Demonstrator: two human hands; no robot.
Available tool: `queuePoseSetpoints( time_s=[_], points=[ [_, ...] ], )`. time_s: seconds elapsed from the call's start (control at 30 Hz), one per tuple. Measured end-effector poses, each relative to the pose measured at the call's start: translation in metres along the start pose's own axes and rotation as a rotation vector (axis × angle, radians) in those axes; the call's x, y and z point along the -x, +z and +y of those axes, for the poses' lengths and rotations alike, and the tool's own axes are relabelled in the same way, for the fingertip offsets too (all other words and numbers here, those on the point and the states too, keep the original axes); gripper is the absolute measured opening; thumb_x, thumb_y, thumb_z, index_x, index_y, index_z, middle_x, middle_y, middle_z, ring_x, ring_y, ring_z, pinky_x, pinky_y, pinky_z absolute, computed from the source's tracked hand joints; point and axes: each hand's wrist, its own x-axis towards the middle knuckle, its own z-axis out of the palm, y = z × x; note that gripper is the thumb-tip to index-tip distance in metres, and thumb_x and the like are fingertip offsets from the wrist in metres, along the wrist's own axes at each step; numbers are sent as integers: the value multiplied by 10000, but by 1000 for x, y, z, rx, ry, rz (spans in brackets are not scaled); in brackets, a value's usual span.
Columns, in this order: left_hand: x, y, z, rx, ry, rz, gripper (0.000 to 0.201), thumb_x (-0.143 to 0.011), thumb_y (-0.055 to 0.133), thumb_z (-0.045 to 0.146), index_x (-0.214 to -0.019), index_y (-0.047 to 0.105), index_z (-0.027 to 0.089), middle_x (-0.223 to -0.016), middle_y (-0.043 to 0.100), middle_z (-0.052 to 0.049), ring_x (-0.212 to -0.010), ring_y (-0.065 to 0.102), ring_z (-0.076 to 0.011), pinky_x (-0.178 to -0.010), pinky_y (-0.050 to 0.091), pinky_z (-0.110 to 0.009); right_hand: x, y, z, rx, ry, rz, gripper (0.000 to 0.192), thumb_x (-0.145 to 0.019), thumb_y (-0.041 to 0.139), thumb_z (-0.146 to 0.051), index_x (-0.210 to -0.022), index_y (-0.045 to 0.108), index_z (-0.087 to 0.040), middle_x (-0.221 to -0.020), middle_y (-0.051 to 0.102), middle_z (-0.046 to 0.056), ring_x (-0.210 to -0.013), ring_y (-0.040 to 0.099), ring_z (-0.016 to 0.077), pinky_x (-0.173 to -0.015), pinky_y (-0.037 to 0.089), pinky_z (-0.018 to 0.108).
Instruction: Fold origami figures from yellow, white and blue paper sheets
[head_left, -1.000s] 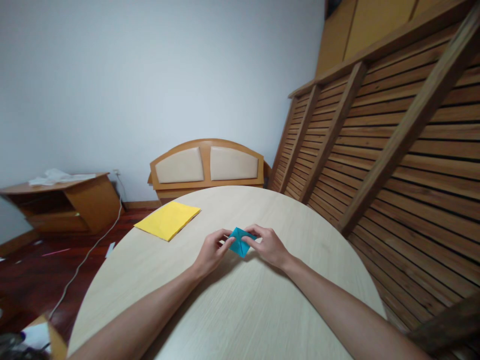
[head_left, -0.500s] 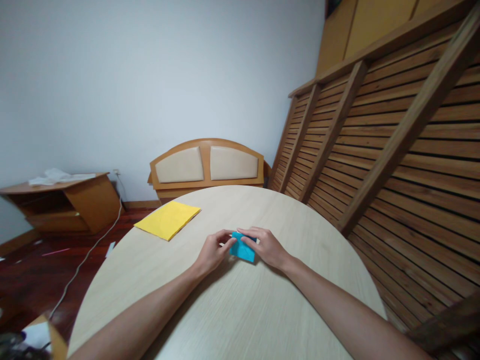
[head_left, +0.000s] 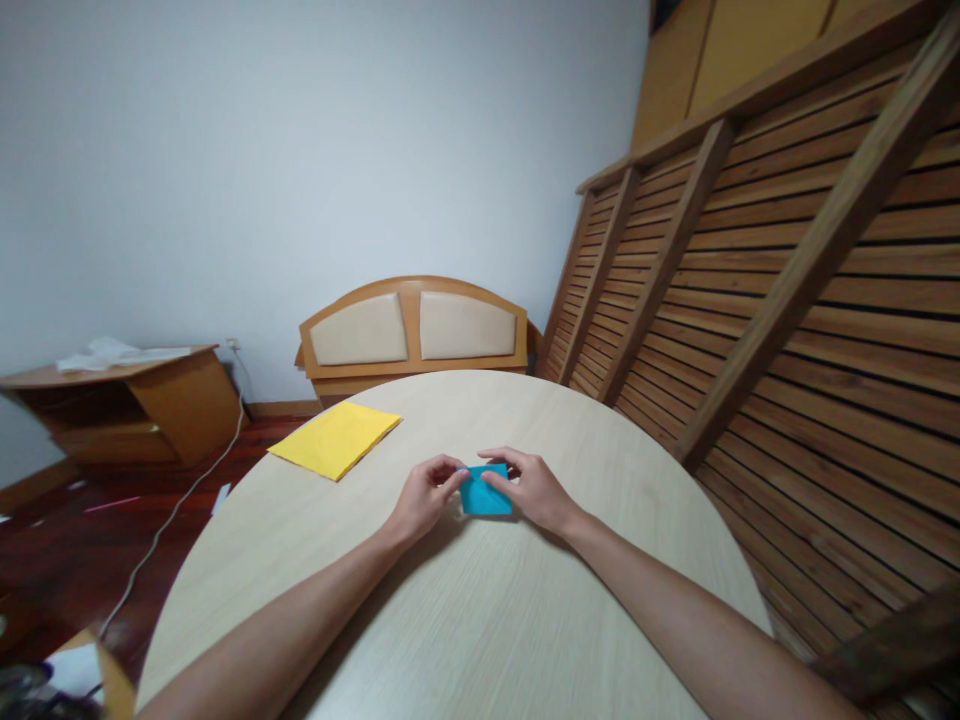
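A small rectangle of blue folded paper is held between my two hands, just over the round pale wooden table. My left hand pinches its upper left corner between thumb and fingers. On the other side, my right hand has its thumb on the paper's front face near the upper right, with the fingers behind its top edge. What lies behind the paper is hidden. Farther left on the table lies a flat stack of yellow paper.
Beyond the table stands a headboard with cream panels. A slatted wooden frame leans along the right side. To the left are a low cabinet and a white cable across the floor. An open cardboard box is at lower left.
The blue paper has turned from a slant to nearly level. My right fingers have risen a little at its top edge, and my left hand has shifted slightly. The yellow paper is unmoved.
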Motion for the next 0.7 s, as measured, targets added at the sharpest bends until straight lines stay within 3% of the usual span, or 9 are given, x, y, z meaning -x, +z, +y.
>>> queuePoseSetpoints(
  time_s=[0.1,0.23,0.43,0.57,0.7],
  points=[
    [0,-1,-2,63,-45,22,435,-736,696,564,-842,630,147,-739,634,-22,-659,588,-155,-541,468,-243,-2,1,4,-69,61,32,301,-870,644,-361,-1095,705,-171,-1002,731,71,-865,666,193,-747,519,304],
    [2,1,-6,13,-48,-44,370,-760,699,499,-806,603,145,-673,604,-3,-559,541,-120,-515,439,-232,-3,1,9,-120,110,27,314,-856,651,-383,-1062,709,-153,-948,736,77,-843,675,198,-702,519,289],
    [2,3,-5,-77,-7,-106,257,-777,688,400,-809,684,145,-774,711,-59,-704,631,-171,-676,494,-285,-3,0,8,-146,139,9,344,-845,655,-401,-1076,701,-150,-920,741,81,-849,686,208,-712,524,300],
    [1,2,-2,-3,-89,-53,314,-742,712,450,-796,676,143,-690,690,-42,-615,603,-152,-570,445,-250,-4,-2,5,-88,114,39,303,-838,665,-396,-1016,712,-156,-976,736,80,-893,674,215,-771,516,313],
    [1,0,-2,34,-156,-27,377,-722,729,485,-835,671,130,-645,667,-30,-509,536,-118,-458,353,-216,-5,-4,4,-53,117,51,278,-836,665,-401,-931,728,-148,-915,737,69,-848,663,216,-734,501,305]
  ],
)
